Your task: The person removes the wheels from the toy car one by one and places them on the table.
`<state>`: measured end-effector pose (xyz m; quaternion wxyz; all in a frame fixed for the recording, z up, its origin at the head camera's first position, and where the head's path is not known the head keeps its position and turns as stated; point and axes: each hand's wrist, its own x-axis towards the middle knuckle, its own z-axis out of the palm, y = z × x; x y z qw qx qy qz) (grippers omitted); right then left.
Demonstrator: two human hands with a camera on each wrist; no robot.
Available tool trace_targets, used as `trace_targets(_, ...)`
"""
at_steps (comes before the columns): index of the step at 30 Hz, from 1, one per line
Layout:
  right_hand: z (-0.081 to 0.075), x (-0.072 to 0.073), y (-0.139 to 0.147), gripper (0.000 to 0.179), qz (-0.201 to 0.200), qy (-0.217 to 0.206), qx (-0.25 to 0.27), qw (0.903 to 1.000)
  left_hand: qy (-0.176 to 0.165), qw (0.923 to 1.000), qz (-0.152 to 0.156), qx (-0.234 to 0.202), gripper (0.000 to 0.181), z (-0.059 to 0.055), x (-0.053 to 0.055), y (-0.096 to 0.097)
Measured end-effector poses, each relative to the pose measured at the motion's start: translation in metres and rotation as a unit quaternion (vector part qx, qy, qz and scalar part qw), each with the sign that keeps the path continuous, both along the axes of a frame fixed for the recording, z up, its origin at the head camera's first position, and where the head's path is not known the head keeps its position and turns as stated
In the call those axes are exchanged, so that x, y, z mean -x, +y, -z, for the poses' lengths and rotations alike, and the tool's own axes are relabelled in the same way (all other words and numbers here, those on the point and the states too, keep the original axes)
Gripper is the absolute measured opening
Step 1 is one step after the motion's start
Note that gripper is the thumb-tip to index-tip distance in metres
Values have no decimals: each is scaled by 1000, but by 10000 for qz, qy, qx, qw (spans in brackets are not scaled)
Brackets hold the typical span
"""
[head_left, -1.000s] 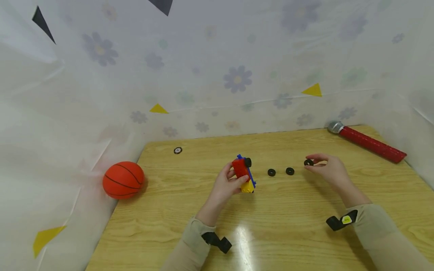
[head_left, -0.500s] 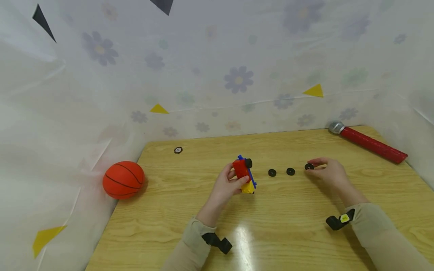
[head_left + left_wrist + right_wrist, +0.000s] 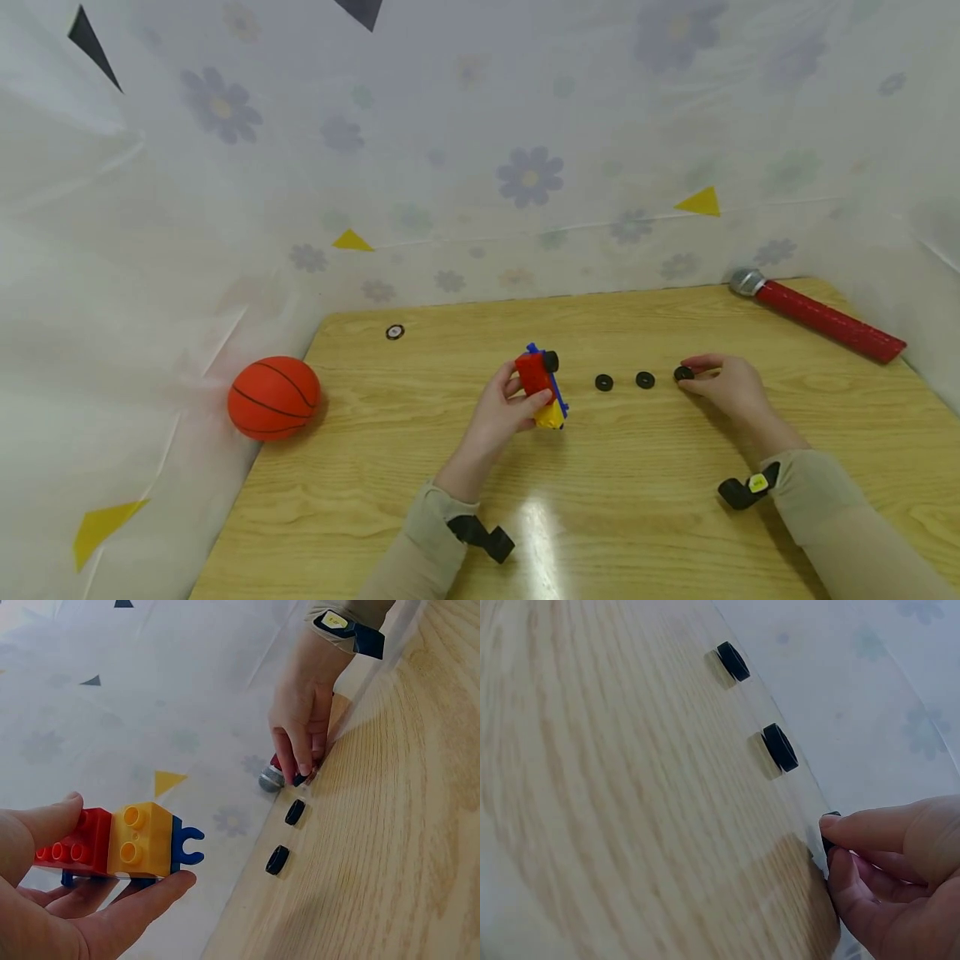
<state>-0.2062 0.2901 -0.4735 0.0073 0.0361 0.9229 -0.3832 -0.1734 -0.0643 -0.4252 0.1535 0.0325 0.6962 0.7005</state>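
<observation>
My left hand [image 3: 498, 408] holds a toy car [image 3: 534, 372] built of red and yellow blocks on a blue base. A black wheel [image 3: 551, 361] shows at the car's far end. In the left wrist view, block studs and a blue hook stick out past my fingers. Farther right, my right hand [image 3: 731, 387] pinches a small black tyre [image 3: 682, 373] between thumb and fingertips, down at the tabletop. Two more black tyres lie flat in a row to its left: the middle tyre [image 3: 645, 380] and the left tyre [image 3: 603, 382].
A red toy microphone [image 3: 825, 319] with a silver head lies at the back right of the wooden table [image 3: 360, 500]. An orange basketball [image 3: 273, 399] sits at the left edge. A small round black-and-white disc [image 3: 394, 332] lies at the back left.
My right hand has lowered the tyre from just above the table down to its surface, level with the other two. The left hand and the car have stayed almost still.
</observation>
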Motion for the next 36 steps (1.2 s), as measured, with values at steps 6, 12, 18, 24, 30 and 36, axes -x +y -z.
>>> trace_targets(6,3,0,0,44,27,18,-71,10000,-27,10000,-45,-9,63,-1,-1,1)
trace_targets(12,5,2,-1,43,60,46,-106,9999,-21,10000,-36,25,63,-1,-2,1)
trace_targets(18,4,1,-4,43,35,135,-100,9999,22,10000,7,24,63,-1,-1,2)
trace_targets(24,1,-3,-1,50,-87,-7,133,9999,-1,10000,35,17,62,0,-1,1)
trace_targets(30,-5,-7,0,51,-143,-41,248,9996,-25,10000,36,-31,62,-1,-1,2)
trace_targets(36,-18,-13,-4,55,-177,60,351,9992,27,10000,84,1,61,-3,-3,3)
